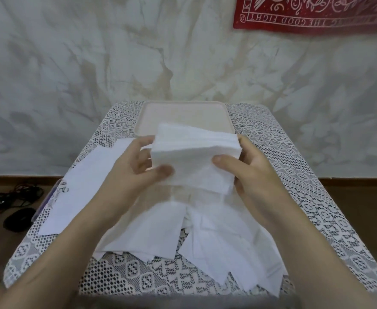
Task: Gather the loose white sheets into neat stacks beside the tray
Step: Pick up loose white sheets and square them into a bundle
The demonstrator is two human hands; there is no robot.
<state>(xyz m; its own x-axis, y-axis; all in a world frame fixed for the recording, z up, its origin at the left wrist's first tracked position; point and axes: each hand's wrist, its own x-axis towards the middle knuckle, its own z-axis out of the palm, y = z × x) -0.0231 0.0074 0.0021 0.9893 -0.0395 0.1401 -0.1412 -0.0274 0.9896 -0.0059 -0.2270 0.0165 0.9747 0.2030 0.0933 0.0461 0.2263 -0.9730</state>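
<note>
A thick stack of white sheets [194, 157] is held above the table's middle, just in front of the pale tray [183, 114]. My left hand [138, 166] grips its left edge, thumb on top and fingers underneath. My right hand [247, 168] grips its right edge the same way. Below my hands, a spread of loose white sheets [183, 233] lies overlapping on the lace tablecloth [317, 197]. More white sheets [87, 186] lie flat in a row at the table's left side.
The tray stands at the table's far end, against a marbled wall [71, 63]. A red banner [317, 14] hangs at top right. On the floor at left lie black cables [13, 197] and a dark mouse-like object [19, 219].
</note>
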